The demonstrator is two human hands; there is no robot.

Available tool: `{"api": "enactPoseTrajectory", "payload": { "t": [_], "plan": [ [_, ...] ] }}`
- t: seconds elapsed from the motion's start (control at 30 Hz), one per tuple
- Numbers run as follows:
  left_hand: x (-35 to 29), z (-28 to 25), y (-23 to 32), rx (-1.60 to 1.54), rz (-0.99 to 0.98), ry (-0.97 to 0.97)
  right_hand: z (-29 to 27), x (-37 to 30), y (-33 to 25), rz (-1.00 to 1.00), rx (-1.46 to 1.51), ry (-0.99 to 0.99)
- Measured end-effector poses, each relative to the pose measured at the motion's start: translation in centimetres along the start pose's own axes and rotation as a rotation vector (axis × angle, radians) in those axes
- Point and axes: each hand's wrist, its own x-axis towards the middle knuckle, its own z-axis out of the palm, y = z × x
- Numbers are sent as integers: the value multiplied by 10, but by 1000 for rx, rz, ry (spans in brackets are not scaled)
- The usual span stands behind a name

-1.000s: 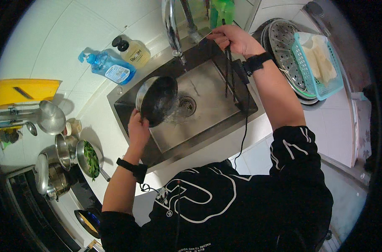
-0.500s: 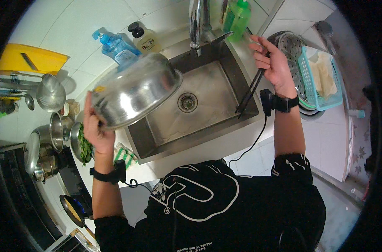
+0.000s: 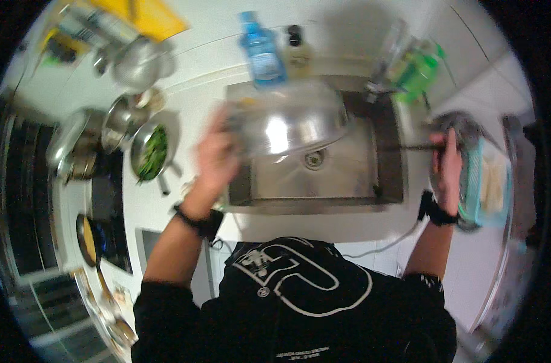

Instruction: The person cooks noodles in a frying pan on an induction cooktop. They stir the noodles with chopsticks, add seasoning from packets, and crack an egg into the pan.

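My left hand (image 3: 215,154), blurred by motion, grips the rim of a shiny metal basin (image 3: 287,124). The basin is tipped on its side above the left and back part of the steel sink (image 3: 348,181), its outer bottom facing up. What lies inside it is hidden. Over by the sink's right edge, my right hand (image 3: 448,172) is closed on a pair of dark chopsticks (image 3: 415,147), whose tips point left across the rim. That hand is close to the stacked dishes on the right.
Behind the sink stand a blue pump bottle (image 3: 263,60), a black-topped bottle (image 3: 297,57), the faucet (image 3: 381,75) and a green bottle (image 3: 418,72). To the left is a pan of green leaves (image 3: 153,151). A teal basket (image 3: 496,175) is at the right.
My view has turned, so the sink now sits squarer. The basin stays in my left hand. The chopsticks have swung from pointing down toward me to pointing left, nearly level.
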Motion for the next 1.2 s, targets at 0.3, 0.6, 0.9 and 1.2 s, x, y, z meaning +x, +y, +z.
{"api": "enactPoseTrajectory", "payload": {
  "t": [0.3, 0.6, 0.9, 1.2],
  "plan": [
    [7, 11, 26, 27, 63, -112, 2, -30, 26, -10, -98, -360],
    [-35, 11, 22, 1, 32, -123, 13, -46, 10, -25, -78, -361],
    [-46, -60, 31, -238, -711, 210, 52, -72, -37, -328, 189, -355],
    [-163, -286, 29, -668, -1496, 636, 286, -285, -118, -973, 201, -1183]
  ]
}}
